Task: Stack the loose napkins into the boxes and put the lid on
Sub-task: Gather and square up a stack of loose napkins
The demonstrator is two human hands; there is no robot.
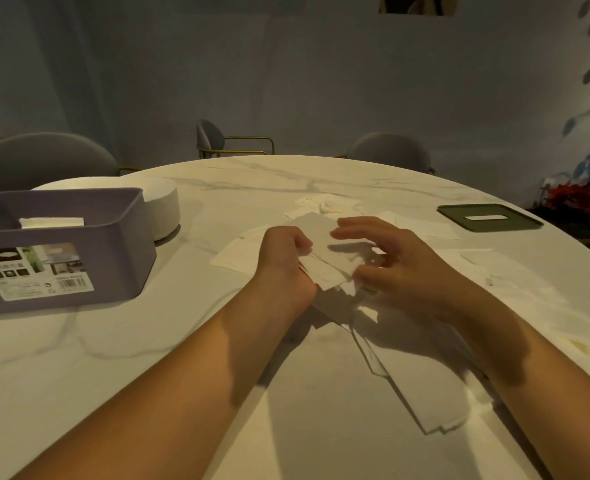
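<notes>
**At the middle of the bench: a small pile in hand**

Near the middle of the bench (148, 358), the left hand (286, 251) grips a small stack of napkins (324, 268). The right hand (400, 268) is just beside it, its fingers (355, 225) loose and spread, holding nothing I can see. More loose napkins (425, 393) lie around. The thin stack could slip or fan out if the grip goes soft. By the left edge, the purple box (124, 237) has a white napkin (53, 221) inside. The green lid (487, 218) lies by the right edge, well apart.

box label (35, 271): left of our fingers (359, 226), print too small for us to read
napkins (324, 252): lower sheets hidden under our fingers
</notes>
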